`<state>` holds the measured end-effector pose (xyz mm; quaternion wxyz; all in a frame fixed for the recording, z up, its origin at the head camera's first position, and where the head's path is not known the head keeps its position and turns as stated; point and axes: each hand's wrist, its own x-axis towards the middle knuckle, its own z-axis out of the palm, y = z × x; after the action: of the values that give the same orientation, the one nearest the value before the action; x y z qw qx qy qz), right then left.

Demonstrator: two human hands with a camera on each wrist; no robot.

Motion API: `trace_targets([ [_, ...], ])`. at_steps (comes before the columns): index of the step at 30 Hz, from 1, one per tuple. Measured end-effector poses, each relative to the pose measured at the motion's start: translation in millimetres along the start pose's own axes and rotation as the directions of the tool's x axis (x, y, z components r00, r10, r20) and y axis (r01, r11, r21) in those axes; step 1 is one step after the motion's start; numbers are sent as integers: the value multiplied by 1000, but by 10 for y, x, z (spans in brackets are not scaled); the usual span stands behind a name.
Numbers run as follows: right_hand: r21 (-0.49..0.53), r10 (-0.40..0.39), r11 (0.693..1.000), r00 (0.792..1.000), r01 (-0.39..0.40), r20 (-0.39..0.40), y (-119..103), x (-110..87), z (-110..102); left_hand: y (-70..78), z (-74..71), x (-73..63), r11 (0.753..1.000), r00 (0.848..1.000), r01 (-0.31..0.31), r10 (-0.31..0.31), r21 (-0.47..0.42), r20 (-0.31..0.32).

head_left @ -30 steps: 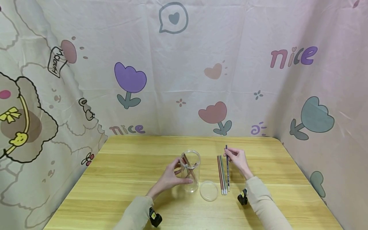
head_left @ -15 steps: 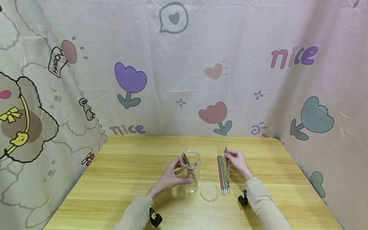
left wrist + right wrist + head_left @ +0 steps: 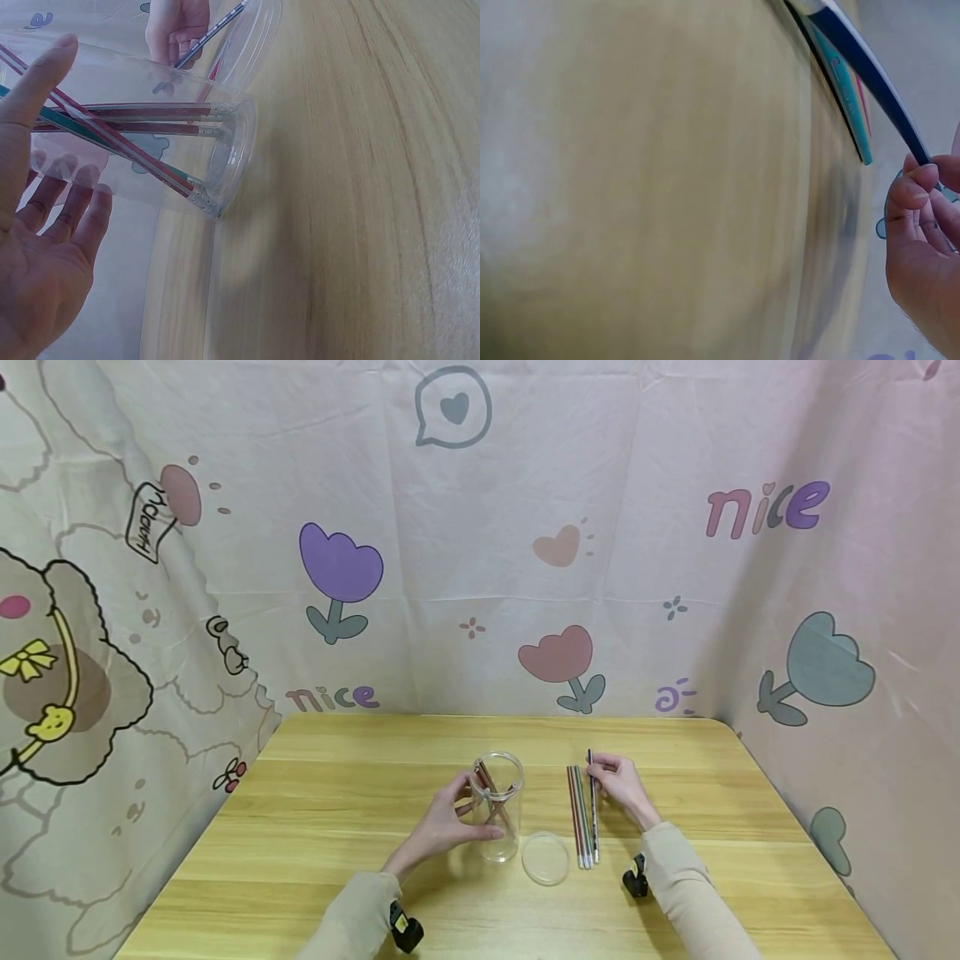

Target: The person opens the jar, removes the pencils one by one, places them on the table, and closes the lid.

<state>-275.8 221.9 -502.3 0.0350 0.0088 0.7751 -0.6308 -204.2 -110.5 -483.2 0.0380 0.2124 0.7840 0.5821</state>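
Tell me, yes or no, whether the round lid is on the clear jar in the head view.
No, the round lid lies on the table beside the clear jar, which is uncovered at the top.

The counter [image 3: 300, 810] is yellow wood-grain. On it a clear jar [image 3: 512, 818] stands, a round clear lid [image 3: 545, 858] lies just beside, and several pencils [image 3: 583, 818] lie side by side nearby.

Pencils [image 3: 165, 111] in the jar [image 3: 498, 845] on the table [image 3: 337, 777]; lid [image 3: 545, 858] to the jar's right; pencil row [image 3: 582, 818] right of the lid; lone pencil [image 3: 595, 818] in the right hand [image 3: 618, 779], just right of the row; cloth [image 3: 465, 527] behind the table
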Motion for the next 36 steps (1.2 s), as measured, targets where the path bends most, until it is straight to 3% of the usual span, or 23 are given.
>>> trace_targets([
  [11, -33, 3, 999, 999, -1, 53, 69, 16, -23, 7, -6, -2, 1000, 1000, 9, -9, 1, -8],
  [19, -27, -106, 994, 990, 109, 95, 122, -8, -30, -1, -4, -8, 1000, 1000, 8, -8, -3, -3],
  [27, -108, -1, 994, 996, 11, 89, 138, 52, -12, -5, -2, -8, 1000, 1000, 4, -4, -9, 2],
  [36, -146, -19, 989, 995, 33, 96, 110, 43, 16, -5, -9, -2, 1000, 1000, -2, 2, -7, 9],
])
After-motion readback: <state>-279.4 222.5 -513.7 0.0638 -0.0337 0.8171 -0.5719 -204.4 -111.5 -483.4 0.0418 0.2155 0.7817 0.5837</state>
